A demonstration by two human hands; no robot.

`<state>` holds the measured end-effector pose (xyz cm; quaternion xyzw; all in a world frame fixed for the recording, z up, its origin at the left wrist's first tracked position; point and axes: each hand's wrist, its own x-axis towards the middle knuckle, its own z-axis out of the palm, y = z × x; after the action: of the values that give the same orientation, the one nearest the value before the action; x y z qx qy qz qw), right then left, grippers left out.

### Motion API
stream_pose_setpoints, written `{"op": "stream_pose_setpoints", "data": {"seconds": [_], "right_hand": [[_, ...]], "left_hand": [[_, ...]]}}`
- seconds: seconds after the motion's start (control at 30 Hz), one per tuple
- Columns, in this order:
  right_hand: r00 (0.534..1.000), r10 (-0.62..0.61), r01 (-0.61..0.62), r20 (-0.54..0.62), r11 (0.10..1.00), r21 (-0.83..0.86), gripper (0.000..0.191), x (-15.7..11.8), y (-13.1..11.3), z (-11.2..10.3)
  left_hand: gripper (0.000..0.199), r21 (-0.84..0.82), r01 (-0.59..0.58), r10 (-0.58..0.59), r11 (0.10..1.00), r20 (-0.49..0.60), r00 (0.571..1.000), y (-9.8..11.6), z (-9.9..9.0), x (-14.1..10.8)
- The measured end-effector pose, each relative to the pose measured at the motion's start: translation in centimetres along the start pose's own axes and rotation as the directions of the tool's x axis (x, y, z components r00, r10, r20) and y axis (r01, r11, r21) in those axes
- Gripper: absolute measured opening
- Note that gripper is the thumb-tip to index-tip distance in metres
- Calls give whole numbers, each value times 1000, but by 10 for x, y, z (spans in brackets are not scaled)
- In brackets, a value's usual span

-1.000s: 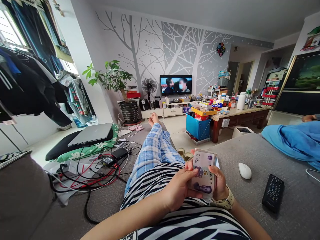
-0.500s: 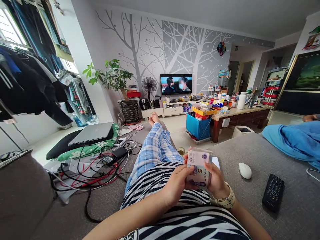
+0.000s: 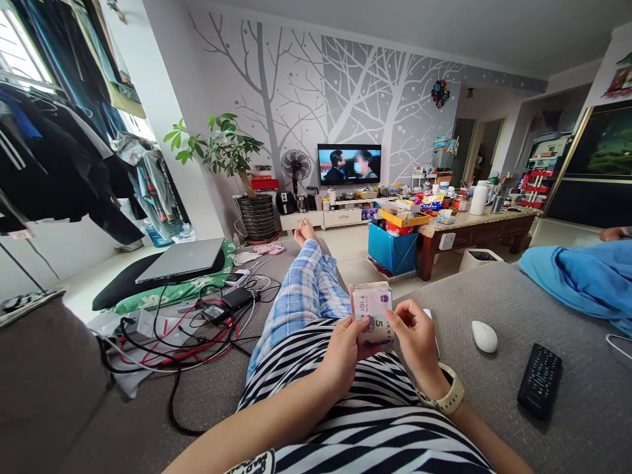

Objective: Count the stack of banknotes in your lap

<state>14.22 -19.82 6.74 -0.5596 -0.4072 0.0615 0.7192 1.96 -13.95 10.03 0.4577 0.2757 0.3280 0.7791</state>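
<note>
A stack of banknotes (image 3: 371, 304) with a "5" on the top note is upright above my lap. My left hand (image 3: 344, 349) grips it from the left, thumb across the front and the other fingers behind. At the stack's right edge, my right hand (image 3: 417, 339) pinches the notes between thumb and forefinger, its other fingers curled. A pale watch (image 3: 450, 392) circles my right wrist. Partly hidden behind that hand, a white flat object (image 3: 433, 329) lies on the sofa.
To the right on the grey sofa (image 3: 474, 408) are a white mouse (image 3: 484, 336), a black remote control (image 3: 540, 380) and a blue cloth (image 3: 577, 280). Tangled cables (image 3: 172, 359) and a laptop (image 3: 182, 259) lie at left. My outstretched legs (image 3: 301, 289) are in the middle.
The banknotes have shifted left and slightly up with my left hand. My right hand has moved from wrapping their right side to a fingertip pinch at the edge.
</note>
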Motion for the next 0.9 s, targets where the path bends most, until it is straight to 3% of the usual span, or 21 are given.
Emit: {"op": "stream_pose_setpoints", "data": {"seconds": [0.3,0.6,0.9], "right_hand": [[999,41,-41,-2,996,-76,44,2,17,6],[994,-92,85,-54,989,-120,35,-7,16,4],[971,-235,231,-31,966,-113,15,-19,18,5]], "left_hand": [[28,0,64,-64,998,-35,997,-12,-6,15],[29,-92,97,-104,991,-77,992,-11,-7,17],[31,-57,84,-87,995,-58,994,-10,-6,17]]}}
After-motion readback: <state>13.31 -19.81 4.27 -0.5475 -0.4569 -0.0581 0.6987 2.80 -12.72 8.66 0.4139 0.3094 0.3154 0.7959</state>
